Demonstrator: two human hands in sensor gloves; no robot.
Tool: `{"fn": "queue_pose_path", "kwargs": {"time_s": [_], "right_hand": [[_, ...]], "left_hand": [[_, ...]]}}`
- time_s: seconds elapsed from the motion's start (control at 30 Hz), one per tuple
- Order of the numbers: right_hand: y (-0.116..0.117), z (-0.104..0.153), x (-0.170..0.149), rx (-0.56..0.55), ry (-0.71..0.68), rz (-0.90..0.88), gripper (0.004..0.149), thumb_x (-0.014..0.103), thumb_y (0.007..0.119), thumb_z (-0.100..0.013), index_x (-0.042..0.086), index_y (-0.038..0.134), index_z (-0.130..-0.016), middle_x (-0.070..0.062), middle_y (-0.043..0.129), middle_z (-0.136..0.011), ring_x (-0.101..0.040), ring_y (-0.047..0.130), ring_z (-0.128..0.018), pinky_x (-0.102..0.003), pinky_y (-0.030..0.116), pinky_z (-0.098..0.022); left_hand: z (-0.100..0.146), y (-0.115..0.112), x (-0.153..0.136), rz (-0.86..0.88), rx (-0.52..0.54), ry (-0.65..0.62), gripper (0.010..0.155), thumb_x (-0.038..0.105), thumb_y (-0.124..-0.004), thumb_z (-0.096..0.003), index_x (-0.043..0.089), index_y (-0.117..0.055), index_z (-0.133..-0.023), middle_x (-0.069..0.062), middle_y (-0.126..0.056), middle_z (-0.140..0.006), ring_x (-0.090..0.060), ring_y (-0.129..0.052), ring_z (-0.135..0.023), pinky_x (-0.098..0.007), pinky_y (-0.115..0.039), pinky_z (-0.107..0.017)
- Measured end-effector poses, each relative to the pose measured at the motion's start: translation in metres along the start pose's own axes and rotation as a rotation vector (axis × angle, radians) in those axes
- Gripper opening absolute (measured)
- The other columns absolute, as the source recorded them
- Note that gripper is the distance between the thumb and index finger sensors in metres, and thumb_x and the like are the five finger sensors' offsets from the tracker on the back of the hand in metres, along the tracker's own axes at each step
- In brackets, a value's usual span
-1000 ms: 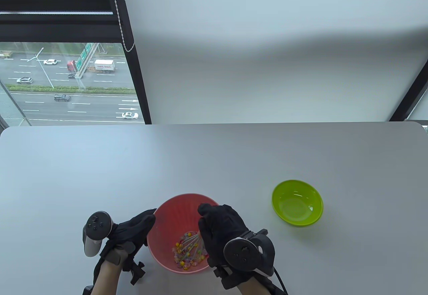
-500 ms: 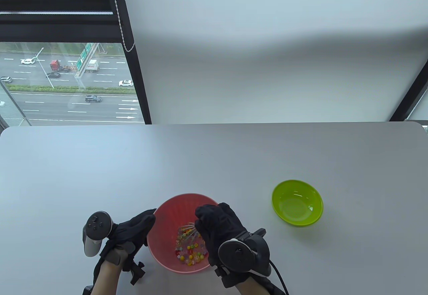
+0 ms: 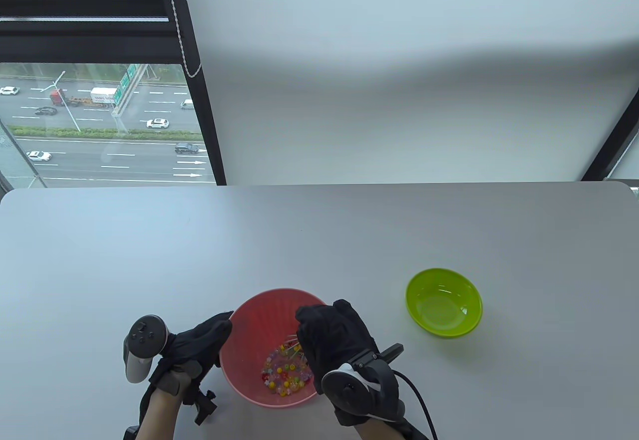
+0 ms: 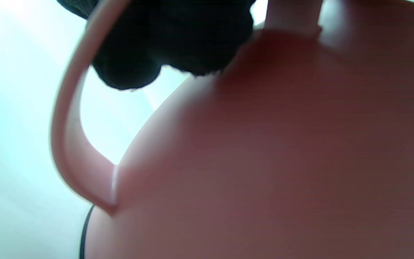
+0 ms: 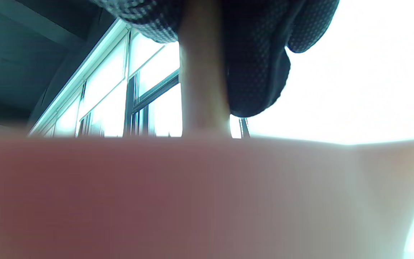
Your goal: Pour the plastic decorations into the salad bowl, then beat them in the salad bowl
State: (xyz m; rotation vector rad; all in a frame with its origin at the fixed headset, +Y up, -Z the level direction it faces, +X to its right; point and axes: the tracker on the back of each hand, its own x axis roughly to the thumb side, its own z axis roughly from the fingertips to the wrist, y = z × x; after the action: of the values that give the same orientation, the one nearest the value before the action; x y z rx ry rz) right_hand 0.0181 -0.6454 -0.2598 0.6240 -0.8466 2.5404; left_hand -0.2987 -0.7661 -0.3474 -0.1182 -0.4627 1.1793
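The pink salad bowl (image 3: 264,310) stands near the table's front edge, with small coloured plastic decorations (image 3: 284,377) heaped in its bottom. My left hand (image 3: 209,335) grips the bowl at its left rim. In the left wrist view its fingers (image 4: 164,43) curl over the bowl's loop handle (image 4: 67,144). Over the bowl's right half, my right hand (image 3: 324,335) grips a whisk whose wires (image 3: 292,349) dip among the decorations. The right wrist view shows my fingers (image 5: 257,64) wrapped round the whisk's tan handle (image 5: 201,90), above the bowl's rim (image 5: 156,198).
An empty green bowl (image 3: 444,302) sits on the grey table (image 3: 150,260) to the right of the salad bowl. Behind the table's far edge are a white wall and a window at the left.
My right hand has swung the whisk round inside the bowl, from the bottom toward the far side, and its wrist dropped toward me. The decorations have shifted. My left hand stayed put.
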Motion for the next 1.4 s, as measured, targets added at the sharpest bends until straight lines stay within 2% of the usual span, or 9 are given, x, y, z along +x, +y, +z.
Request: {"fn": "queue_pose_path", "kwargs": {"time_s": [0.23,0.37,0.6,0.87,1.03,1.2,1.4], "right_hand": [[-0.001,0.001,-0.002,-0.007,0.024,-0.079,0.042,0.042,0.068,-0.060,0.031,0.056,-0.098,0.005,0.079,-0.083,-0.020,0.098,-0.049,-0.047,0.066,-0.071],[0.001,0.000,-0.005,0.029,0.048,-0.145,0.043,0.043,0.067,-0.060,0.030,0.056,-0.099,0.005,0.080,-0.081,-0.019,0.099,-0.047,-0.047,0.068,-0.070],[0.012,0.000,-0.005,0.069,0.073,-0.257,0.043,0.043,0.070,-0.059,0.030,0.057,-0.098,0.004,0.079,-0.087,-0.020,0.103,-0.053,-0.046,0.068,-0.071],[0.013,0.000,-0.003,0.054,0.050,-0.198,0.043,0.042,0.071,-0.058,0.030,0.057,-0.097,0.003,0.078,-0.089,-0.020,0.103,-0.057,-0.045,0.067,-0.072],[0.009,0.001,0.004,0.001,-0.014,-0.031,0.042,0.042,0.071,-0.058,0.031,0.057,-0.096,0.004,0.078,-0.089,-0.020,0.103,-0.058,-0.045,0.067,-0.072],[0.004,0.001,0.007,-0.016,-0.032,0.044,0.041,0.043,0.069,-0.059,0.031,0.056,-0.097,0.005,0.078,-0.088,-0.019,0.102,-0.056,-0.046,0.067,-0.072],[-0.001,0.001,0.002,-0.029,-0.009,0.031,0.041,0.043,0.067,-0.059,0.030,0.056,-0.097,0.004,0.079,-0.085,-0.020,0.100,-0.051,-0.047,0.067,-0.071]], "left_hand": [[0.000,0.000,0.000,0.001,-0.001,0.000,0.078,0.069,-0.058,-0.0564,0.004,-0.075,-0.096,-0.002,-0.094,-0.040,-0.033,-0.095,-0.055,-0.062,-0.056,-0.071],[0.000,0.000,0.000,0.003,-0.001,0.001,0.078,0.069,-0.058,-0.0564,0.004,-0.075,-0.097,-0.002,-0.094,-0.040,-0.033,-0.095,-0.055,-0.062,-0.056,-0.071],[0.000,0.000,0.000,0.000,0.001,0.000,0.078,0.069,-0.058,-0.0563,0.004,-0.075,-0.096,-0.002,-0.094,-0.040,-0.033,-0.095,-0.055,-0.062,-0.056,-0.071],[0.000,0.000,0.000,0.002,0.000,0.000,0.078,0.069,-0.058,-0.0562,0.004,-0.075,-0.096,-0.002,-0.094,-0.039,-0.033,-0.095,-0.055,-0.062,-0.056,-0.071],[0.000,0.000,0.000,0.001,0.002,0.000,0.078,0.069,-0.058,-0.0563,0.004,-0.075,-0.096,-0.002,-0.094,-0.039,-0.033,-0.095,-0.055,-0.062,-0.056,-0.071],[0.000,0.001,0.000,0.000,0.002,0.000,0.078,0.069,-0.058,-0.0563,0.004,-0.075,-0.096,-0.002,-0.094,-0.039,-0.033,-0.095,-0.054,-0.062,-0.056,-0.071],[0.000,0.001,0.000,0.000,0.002,0.000,0.078,0.069,-0.058,-0.0562,0.004,-0.075,-0.096,-0.002,-0.094,-0.039,-0.033,-0.095,-0.054,-0.062,-0.056,-0.071]]}}
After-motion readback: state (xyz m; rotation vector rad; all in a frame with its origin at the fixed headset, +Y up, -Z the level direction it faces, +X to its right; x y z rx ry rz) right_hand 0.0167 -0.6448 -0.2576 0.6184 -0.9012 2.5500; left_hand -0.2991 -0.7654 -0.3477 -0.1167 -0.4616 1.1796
